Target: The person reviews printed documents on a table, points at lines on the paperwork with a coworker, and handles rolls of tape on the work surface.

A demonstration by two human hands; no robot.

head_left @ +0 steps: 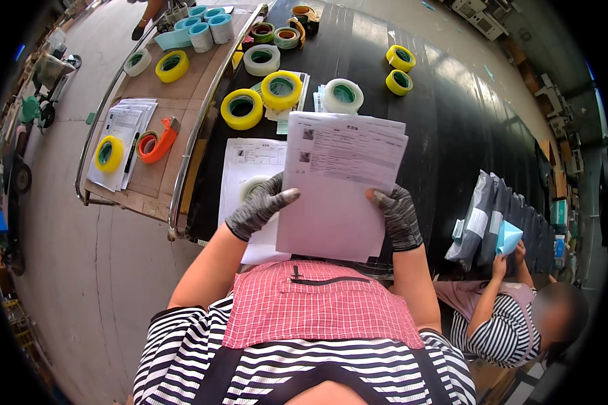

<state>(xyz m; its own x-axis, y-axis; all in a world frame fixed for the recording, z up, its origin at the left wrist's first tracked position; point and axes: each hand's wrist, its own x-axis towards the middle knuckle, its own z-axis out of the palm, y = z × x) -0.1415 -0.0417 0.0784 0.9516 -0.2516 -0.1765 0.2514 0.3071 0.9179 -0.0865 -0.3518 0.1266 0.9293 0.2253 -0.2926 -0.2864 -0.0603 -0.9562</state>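
Note:
A small stack of printed paper sheets (338,209) is held up in front of me over the black table. My left hand (260,206), in a grey fingerless glove, grips its left edge with the thumb on top. On the opposite edge my right hand (397,212), gloved alike, pinches the stack the same way. Under my left hand a clear tape roll (251,187) rests on more printed sheets (235,226). Just beyond the held stack are a white tape roll (343,96) and two yellow tape rolls (242,109).
At left stands a cart (152,118) with metal rails, bearing papers, tape rolls, an orange tape dispenser (158,140) and blue-white rolls (201,37). Two small yellow rolls (400,69) sit farther along the black table (452,135). Right, a person (503,314) handles light-blue paper beside grey packages (479,219).

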